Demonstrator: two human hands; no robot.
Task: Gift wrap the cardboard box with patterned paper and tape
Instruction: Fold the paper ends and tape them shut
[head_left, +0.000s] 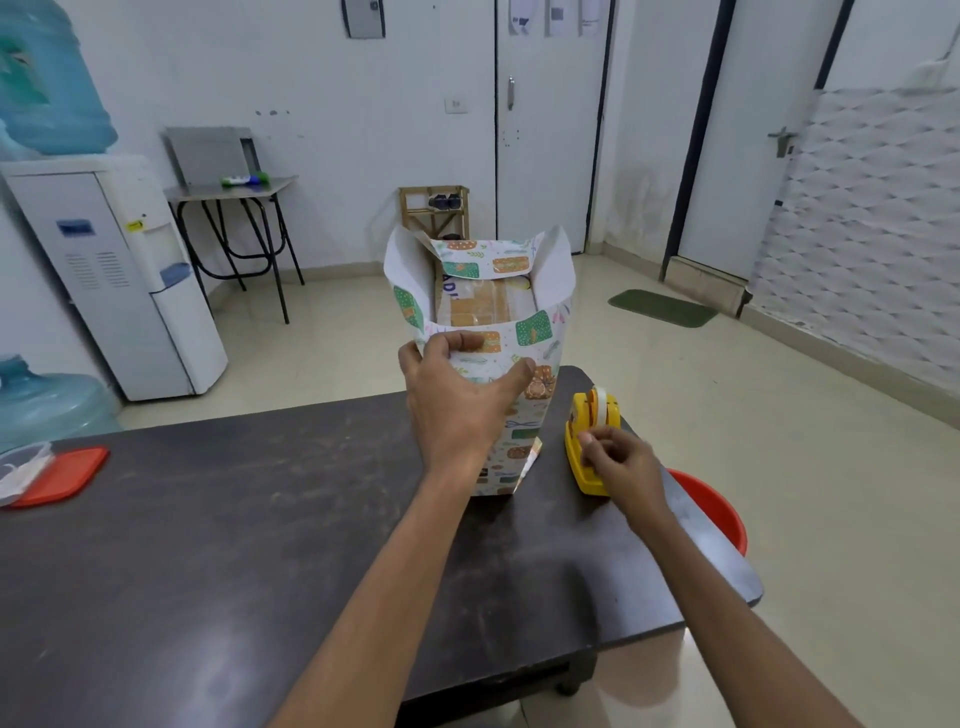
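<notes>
A cardboard box stands on end on the dark table, wrapped around its sides in patterned paper. The top end is uncovered, with paper flaps standing up around it. My left hand grips the near side of the wrapped box, thumb on the right and fingers over the upper fold. A yellow tape dispenser with a white roll sits just right of the box. At the dispenser my right hand has its fingers curled, pinching at the tape end.
An orange lid and a clear container lie at the table's left edge. A red bucket sits on the floor beyond the table's right corner. A water dispenser and spare bottles stand at the left.
</notes>
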